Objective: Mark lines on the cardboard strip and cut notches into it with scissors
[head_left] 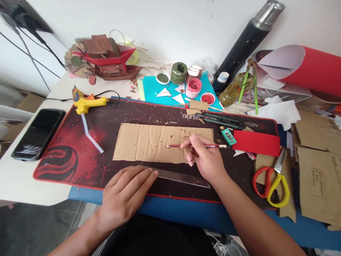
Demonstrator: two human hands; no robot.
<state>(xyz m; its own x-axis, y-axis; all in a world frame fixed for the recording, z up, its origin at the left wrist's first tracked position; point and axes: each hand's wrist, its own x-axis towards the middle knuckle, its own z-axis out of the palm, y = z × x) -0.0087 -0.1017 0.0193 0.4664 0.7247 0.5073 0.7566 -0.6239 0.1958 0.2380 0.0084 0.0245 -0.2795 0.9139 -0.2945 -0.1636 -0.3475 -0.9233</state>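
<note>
My right hand is closed around a thin red-and-black pencil, held nearly level above a piece of corrugated cardboard. The cardboard is rectangular, with creases and dark flecks on its surface. Just in front of it, on the dark desk mat, lies a clear ruler. My left hand rests flat over the ruler's left end, fingers stretched out side by side; its thumb is hidden.
A yellow glue gun and a phone lie left. Scissors, red card, a utility knife and a green lighter-sized box lie right. Behind are paint jars, a model boat and a black tube.
</note>
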